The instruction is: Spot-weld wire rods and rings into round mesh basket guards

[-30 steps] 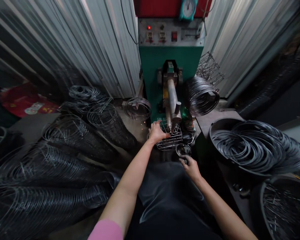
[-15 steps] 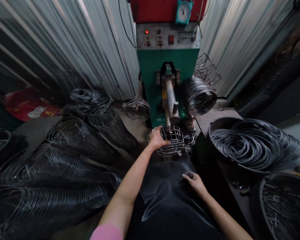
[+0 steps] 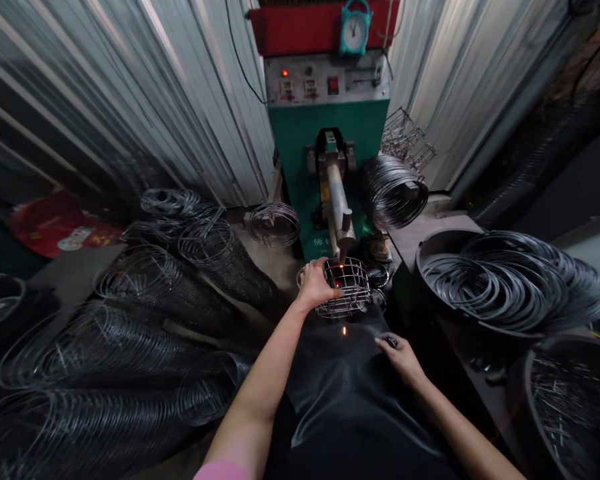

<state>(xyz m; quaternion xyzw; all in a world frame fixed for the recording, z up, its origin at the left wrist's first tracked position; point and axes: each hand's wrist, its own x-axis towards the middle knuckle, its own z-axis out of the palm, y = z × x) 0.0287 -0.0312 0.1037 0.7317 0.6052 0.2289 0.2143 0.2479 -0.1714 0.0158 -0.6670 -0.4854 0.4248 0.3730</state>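
Note:
My left hand (image 3: 316, 287) is closed on the left side of a round wire basket (image 3: 347, 300), its thumb across the front wires. The basket sits under the electrode tip of a green spot welder (image 3: 341, 220), where an orange glow shows at the contact. A bright spark (image 3: 345, 331) hangs in front of the basket, above the black apron (image 3: 340, 373). Lower right, my right hand (image 3: 399, 355) is closed over the apron, with small dark metal pieces partly showing between its fingers; their exact kind is too small to make out.
Long stacks of wire rings (image 3: 125, 407) lie on the left. At right stand a black tub of wire rings (image 3: 505, 287) and another tub of short wire pieces (image 3: 573, 407). A wire coil (image 3: 396, 193) hangs beside the welder. A turquoise clock (image 3: 355, 30) sits above its panel.
An orange glow and flying sparks have appeared at the electrode tip. My left hand still holds the basket in place. The camera view has shifted slightly, and my right hand sits a little further right.

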